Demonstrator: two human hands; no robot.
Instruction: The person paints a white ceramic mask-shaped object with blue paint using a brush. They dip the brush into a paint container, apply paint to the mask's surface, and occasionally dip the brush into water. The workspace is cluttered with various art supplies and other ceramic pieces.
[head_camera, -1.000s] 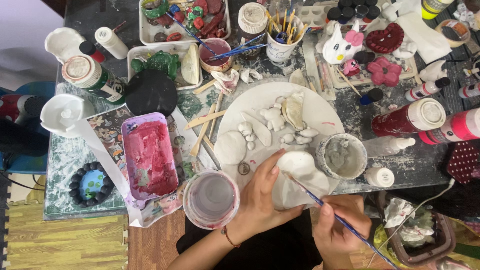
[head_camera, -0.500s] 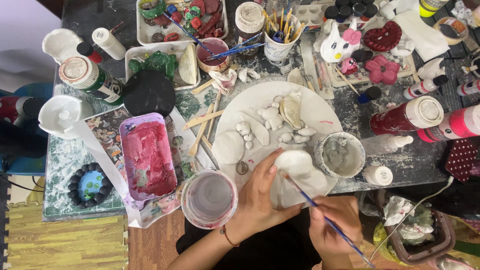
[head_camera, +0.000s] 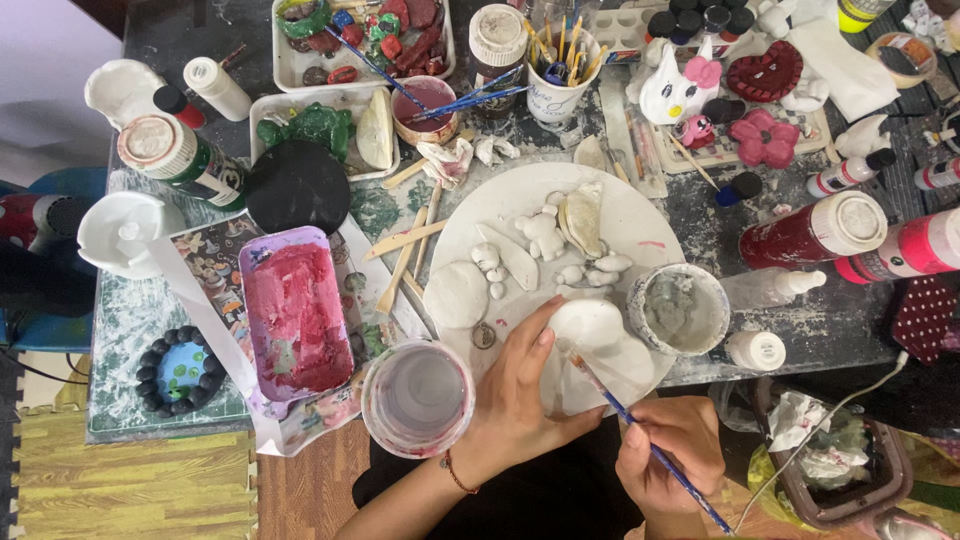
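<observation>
Right hand (head_camera: 668, 455), nearest the camera at the lower edge, is pinched around a thin blue-handled paintbrush (head_camera: 640, 440), thumb and fingers pressed together on the shaft; the handle runs down and right past the wrist, and the bristle end rests on a white plaster piece (head_camera: 590, 330). Left hand (head_camera: 520, 385) is cupped under and around that piece, fingers curled at its near side and thumb laid along its left edge, holding it at the near rim of a large white plate (head_camera: 640, 215). A red cord bracelet sits on the left wrist. Just left of the left hand stands a clear cup of cloudy water (head_camera: 417, 398), touching the near edge of the surface (head_camera: 850, 330). Just right of the plaster piece, a small round pot of grey paint (head_camera: 678, 310) overlaps the plate rim, with a small white cap beside it. Further left lies a lilac tray smeared with red paint (head_camera: 295, 310). On the plate beyond the held piece lie several small unpainted white figures and a shell-like form. Wooden sticks lie between tray and plate. At the far side stand red paint bottles (head_camera: 815, 232), a cup of brushes (head_camera: 562, 75), and a tray holding a green turtle figure (head_camera: 318, 125).
</observation>
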